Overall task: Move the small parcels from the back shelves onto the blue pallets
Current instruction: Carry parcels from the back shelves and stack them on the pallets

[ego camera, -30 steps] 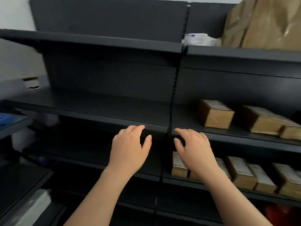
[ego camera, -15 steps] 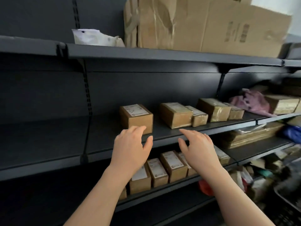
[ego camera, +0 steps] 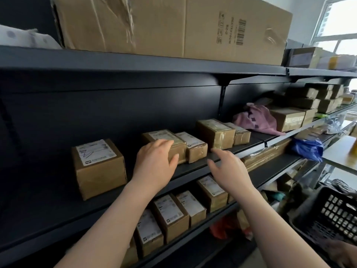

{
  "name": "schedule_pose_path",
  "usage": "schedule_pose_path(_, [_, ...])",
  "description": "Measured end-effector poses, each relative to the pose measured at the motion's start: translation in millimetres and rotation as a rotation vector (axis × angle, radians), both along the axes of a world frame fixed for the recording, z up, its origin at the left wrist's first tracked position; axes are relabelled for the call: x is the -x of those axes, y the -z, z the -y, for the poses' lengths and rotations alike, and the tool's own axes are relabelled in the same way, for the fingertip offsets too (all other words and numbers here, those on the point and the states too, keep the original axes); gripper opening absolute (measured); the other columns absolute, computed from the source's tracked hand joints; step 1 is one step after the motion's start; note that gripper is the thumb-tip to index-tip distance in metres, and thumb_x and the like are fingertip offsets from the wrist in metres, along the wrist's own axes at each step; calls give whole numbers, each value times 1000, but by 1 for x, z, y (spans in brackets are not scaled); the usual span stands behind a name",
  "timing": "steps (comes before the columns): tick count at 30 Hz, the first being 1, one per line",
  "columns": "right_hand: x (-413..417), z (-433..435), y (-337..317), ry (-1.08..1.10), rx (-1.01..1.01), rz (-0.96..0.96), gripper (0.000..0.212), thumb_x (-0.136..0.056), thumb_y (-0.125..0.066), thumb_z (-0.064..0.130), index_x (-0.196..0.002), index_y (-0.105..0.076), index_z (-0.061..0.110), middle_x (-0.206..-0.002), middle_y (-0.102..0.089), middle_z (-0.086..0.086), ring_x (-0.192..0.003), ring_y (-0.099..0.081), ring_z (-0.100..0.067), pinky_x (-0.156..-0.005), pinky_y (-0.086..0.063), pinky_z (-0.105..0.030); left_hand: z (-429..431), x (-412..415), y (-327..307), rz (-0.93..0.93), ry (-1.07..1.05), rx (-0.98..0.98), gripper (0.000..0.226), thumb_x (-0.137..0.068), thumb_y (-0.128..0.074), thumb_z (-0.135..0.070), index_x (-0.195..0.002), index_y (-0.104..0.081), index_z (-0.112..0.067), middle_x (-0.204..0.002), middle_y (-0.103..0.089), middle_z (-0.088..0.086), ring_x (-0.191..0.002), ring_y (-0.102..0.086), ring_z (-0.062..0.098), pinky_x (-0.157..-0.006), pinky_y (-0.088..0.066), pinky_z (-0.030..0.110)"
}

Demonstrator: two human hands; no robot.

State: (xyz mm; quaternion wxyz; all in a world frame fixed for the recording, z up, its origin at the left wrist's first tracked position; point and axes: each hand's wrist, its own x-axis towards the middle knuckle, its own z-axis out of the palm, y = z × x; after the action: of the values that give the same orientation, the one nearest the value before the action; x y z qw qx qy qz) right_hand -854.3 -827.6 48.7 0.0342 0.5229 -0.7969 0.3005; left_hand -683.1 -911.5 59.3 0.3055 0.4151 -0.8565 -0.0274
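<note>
Small brown parcels with white labels sit on a dark metal shelf (ego camera: 222, 162). The nearest parcel (ego camera: 98, 168) stands alone at the left. A pair of parcels (ego camera: 193, 146) lies in the middle, and another pair (ego camera: 218, 133) further right. My left hand (ego camera: 154, 163) is open, its fingertips over the front of the left parcel of the middle pair. My right hand (ego camera: 228, 170) is open too, hovering at the shelf edge in front of the right-hand pair, holding nothing. A row of several labelled parcels (ego camera: 173, 215) fills the shelf below. No blue pallet is in view.
A large cardboard box (ego camera: 173, 26) sits on the top shelf. A pink bag (ego camera: 257, 119) and stacked boxes (ego camera: 301, 111) lie further right, with a blue bag (ego camera: 309, 148) below. A black plastic crate (ego camera: 332, 215) stands at the lower right, near another person's hand (ego camera: 345, 254).
My view has swung right along the shelves, from empty bays to the parcels. Both hands have stayed open and have come up to the middle shelf's parcels.
</note>
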Motion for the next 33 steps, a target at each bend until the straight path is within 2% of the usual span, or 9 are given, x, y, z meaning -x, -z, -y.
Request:
schedule_pose_path(3, [25, 28, 5, -43, -17, 32, 42, -92, -55, 36, -132, -52, 22, -120, -58, -7, -110, -55, -24, -92, -47, -37, 23, 29, 7, 34, -43, 21, 49, -95, -49, -36, -141, -43, -21, -145, -44, -2, -133, -39, 18, -112, -30, 38])
schedule_pose_path(7, [50, 74, 17, -119, -84, 114, 69, -85, -62, 47, -144, -38, 23, -148, -37, -11, -135, -36, -29, -107, -37, -40, 49, 54, 20, 89, -123, 28, 49, -94, -51, -35, -141, -43, -22, -146, -44, -2, -134, -39, 18, -111, -31, 40])
schedule_pose_path(11, [60, 110, 25, -184, -160, 175, 86, -78, -63, 55, -148, -27, 22, -155, -19, -15, -142, -22, -31, -113, -28, -40, 60, 63, 30, 119, -212, 26, 48, -94, -49, -37, -140, -45, -24, -144, -45, -4, -133, -40, 17, -111, -30, 41])
schedule_pose_path(15, [69, 123, 33, -230, -133, 183, 79, -78, -62, 50, -144, -33, 19, -141, -36, -14, -129, -39, -33, -106, -38, -40, 59, 68, 34, 95, -258, 48, 46, -94, -49, -39, -137, -48, -24, -141, -48, -5, -130, -43, 16, -112, -30, 39])
schedule_pose_path(19, [80, 116, 30, -242, -95, 181, 79, -74, -61, 51, -142, -34, 20, -135, -39, -12, -125, -39, -32, -102, -39, -39, 54, 75, 35, 69, -303, 52, 45, -94, -49, -40, -135, -50, -20, -139, -51, -1, -130, -43, 18, -114, -24, 38])
schedule_pose_path(23, [95, 98, 23, -240, 30, 168, 76, -74, -61, 52, -141, -35, 24, -134, -40, -8, -124, -41, -29, -101, -41, -39, 39, 95, 26, -125, -285, 49, 42, -95, -51, -35, -132, -54, -15, -134, -55, 3, -125, -48, 20, -102, -37, 31])
schedule_pose_path(26, [107, 85, 16, -262, 163, 172, 74, -74, -63, 52, -139, -37, 27, -133, -40, -3, -119, -46, -25, -95, -46, -39, 30, 118, 16, -273, -218, -42, 44, -95, -50, -37, -134, -52, -16, -128, -58, 3, -114, -54, 16, -89, -40, 22])
schedule_pose_path(28, [115, 80, 13, -297, 226, 171, 73, -74, -65, 50, -138, -37, 28, -133, -38, 1, -117, -46, -19, -90, -45, -32, 29, 132, 11, -335, -186, -148, 52, -95, -49, -42, -140, -44, -18, -126, -59, 0, -106, -57, 12, -84, -43, 21])
schedule_pose_path(33, [135, 72, 6, -397, 323, 173, 72, -73, -71, 44, -136, -39, 27, -124, -32, 14, -111, -40, -4, -89, -39, -21, 40, 164, 5, -645, -58, -538, 86, -78, -52, -69, -149, -17, -35, -131, -55, -7, -115, -56, 15, -97, -47, 35])
